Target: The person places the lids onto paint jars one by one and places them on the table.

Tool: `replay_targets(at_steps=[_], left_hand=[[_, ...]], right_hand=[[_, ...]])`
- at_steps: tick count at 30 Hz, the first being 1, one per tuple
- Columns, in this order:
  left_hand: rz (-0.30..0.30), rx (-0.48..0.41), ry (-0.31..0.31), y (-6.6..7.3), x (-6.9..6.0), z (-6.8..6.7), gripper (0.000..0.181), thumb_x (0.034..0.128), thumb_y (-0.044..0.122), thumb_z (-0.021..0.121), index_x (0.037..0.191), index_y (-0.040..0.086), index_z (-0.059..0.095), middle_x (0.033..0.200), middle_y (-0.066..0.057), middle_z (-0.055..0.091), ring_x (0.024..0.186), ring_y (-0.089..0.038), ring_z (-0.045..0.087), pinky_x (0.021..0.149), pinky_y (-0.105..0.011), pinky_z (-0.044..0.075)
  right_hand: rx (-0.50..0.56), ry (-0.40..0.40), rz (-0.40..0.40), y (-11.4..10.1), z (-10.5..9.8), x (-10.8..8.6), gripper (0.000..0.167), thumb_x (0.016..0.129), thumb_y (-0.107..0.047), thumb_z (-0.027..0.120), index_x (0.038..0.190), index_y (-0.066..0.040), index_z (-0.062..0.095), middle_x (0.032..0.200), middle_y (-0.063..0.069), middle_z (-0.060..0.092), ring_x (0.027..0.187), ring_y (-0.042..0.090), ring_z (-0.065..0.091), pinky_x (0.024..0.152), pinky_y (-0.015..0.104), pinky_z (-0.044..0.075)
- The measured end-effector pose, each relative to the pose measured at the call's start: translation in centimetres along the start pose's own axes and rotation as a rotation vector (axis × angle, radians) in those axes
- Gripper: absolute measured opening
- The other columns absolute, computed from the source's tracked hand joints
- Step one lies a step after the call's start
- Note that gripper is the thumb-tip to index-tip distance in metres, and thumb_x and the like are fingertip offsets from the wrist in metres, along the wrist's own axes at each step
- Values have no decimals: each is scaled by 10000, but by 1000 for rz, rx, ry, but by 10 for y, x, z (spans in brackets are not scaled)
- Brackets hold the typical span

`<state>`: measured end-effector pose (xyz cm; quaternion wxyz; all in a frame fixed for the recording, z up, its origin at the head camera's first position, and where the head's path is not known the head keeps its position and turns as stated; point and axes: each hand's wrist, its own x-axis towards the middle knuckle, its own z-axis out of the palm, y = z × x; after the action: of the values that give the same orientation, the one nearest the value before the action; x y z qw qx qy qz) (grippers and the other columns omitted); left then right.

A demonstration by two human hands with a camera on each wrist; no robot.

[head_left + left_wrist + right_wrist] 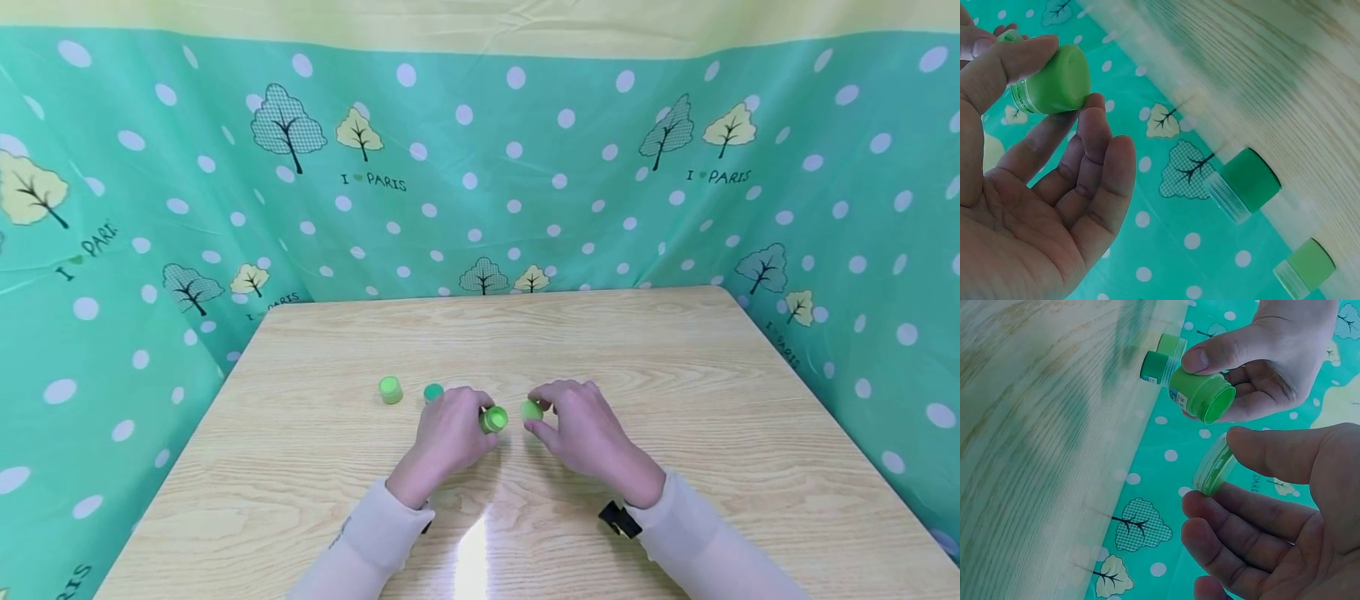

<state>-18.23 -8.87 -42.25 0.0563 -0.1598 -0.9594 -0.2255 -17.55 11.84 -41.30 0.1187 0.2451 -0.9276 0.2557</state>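
My left hand (455, 427) pinches a small light green paint jar (1063, 81) between thumb and fingers, tilted so its uncovered mouth faces right. In the right wrist view that jar (1200, 397) shows green inside and a small label on its side. Its clear lid (1213, 465), smeared green inside, is pinched edgewise between the thumb and fingers of my right hand (581, 425). Jar and lid are a short gap apart above the table. Just beyond my left hand stands a dark green jar (433, 392), partly hidden by it.
A second light green jar (390, 390) with its lid on stands left of the dark green one. The wooden table (637, 350) reaches back to a teal dotted curtain (517, 167), which hangs on three sides.
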Motion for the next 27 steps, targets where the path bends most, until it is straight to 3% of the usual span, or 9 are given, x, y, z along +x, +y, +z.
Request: replay_targets(at_steps=[15,27], left_hand=[[14,9,-1,3,-3,2,238,712,133,895,925,121,789,799,35,688,673,-102,570,561,-266,473],[21,-18,-16,8,-4,4,207,706,78,860,889,120,773,729,55,560,616,-94,477,496,-239,404]], right_hand=[[43,-20,-23,-2,3,-1,280,809,-166,880,1052,-91,761,886,-20,704,771,108,582,765,348,407],[63,-22,-67,-3,7,-2,284,809,-160,879,1062,-102,763,885,-50,707,769,103,580,746,316,398]])
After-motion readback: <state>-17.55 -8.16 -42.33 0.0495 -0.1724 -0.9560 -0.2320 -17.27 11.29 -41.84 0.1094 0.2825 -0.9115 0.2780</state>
